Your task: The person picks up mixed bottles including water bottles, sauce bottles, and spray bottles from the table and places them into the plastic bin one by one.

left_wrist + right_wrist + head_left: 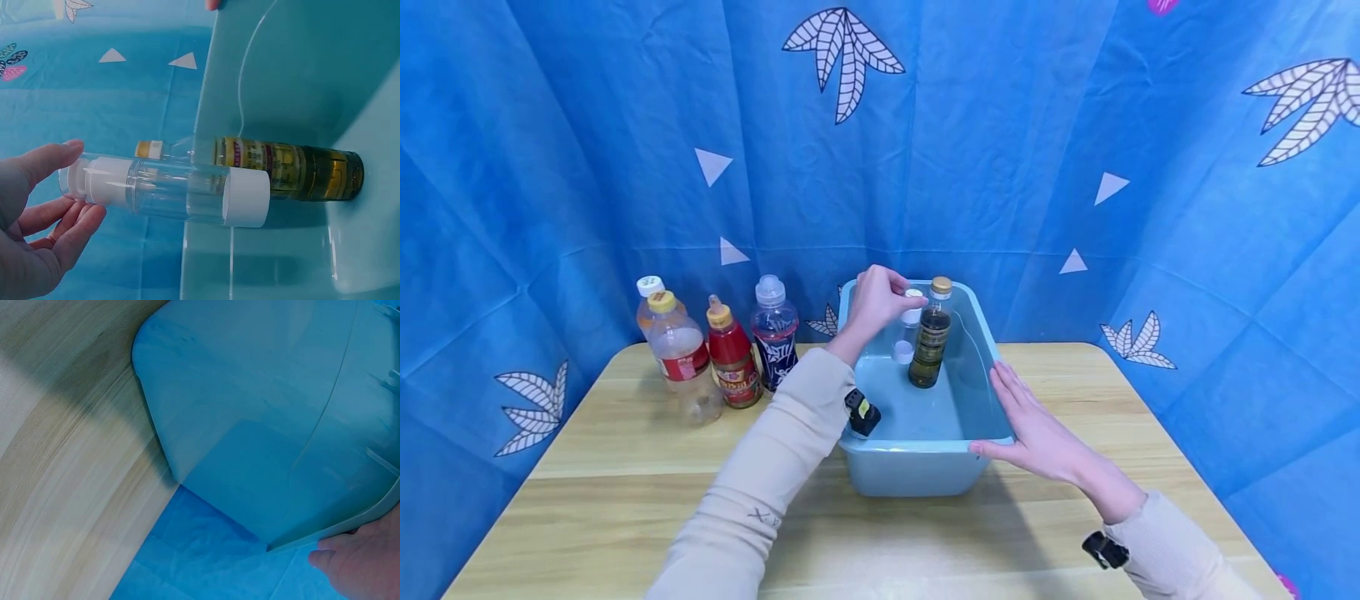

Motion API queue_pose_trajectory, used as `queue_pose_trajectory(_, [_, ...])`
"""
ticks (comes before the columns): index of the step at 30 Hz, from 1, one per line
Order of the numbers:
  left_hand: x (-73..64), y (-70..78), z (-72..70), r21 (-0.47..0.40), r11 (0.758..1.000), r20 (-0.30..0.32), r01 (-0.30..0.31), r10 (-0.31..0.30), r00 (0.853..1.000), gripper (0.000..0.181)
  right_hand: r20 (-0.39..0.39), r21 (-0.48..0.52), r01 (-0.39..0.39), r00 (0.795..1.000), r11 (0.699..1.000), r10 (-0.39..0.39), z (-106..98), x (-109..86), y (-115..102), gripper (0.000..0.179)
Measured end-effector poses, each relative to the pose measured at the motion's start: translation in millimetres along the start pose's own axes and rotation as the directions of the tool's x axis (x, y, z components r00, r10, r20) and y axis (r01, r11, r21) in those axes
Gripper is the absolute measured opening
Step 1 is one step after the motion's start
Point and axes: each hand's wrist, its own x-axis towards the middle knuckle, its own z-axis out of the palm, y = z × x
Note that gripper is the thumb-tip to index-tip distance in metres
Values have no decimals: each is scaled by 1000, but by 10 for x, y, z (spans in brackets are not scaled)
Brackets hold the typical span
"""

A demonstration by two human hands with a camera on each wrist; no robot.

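Observation:
My left hand [880, 296] pinches the capped end of a clear bottle [907, 333] with a white cap and a white band at its base. In the left wrist view the thumb and fingertips of the left hand [44, 219] lie on either side of the clear bottle [181, 190]. Beside it in the pale blue plastic basin [910, 481] stands an oil bottle [929, 346] with a gold cap and dark label. My right hand [1037, 433] rests at the basin's near right corner, fingers extended along the right rim and thumb on the front rim.
Left of the basin on the wooden table [625, 517] stand a clear bottle with a yellow cap [681, 358], a white-capped bottle [647, 304], a red sauce bottle [734, 358] and a dark-labelled bottle [775, 329]. A blue curtain [985, 167] hangs behind.

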Motion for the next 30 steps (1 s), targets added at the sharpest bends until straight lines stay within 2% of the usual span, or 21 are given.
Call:
queue_pose_trajectory(15, [114, -158, 254, 21, 999, 52, -35, 34, 998, 29, 8, 1, -8, 1000, 1000, 8, 2, 4, -9, 98])
queue_pose_trajectory(24, [155, -250, 365, 2, 999, 116, -34, 34, 993, 29, 8, -4, -7, 1000, 1000, 7, 2, 12, -2, 99])
queue_pose_trajectory(30, [167, -253, 414, 33, 999, 174, -29, 23, 985, 29, 7, -1, -10, 1000, 1000, 10, 4, 5, -13, 99])
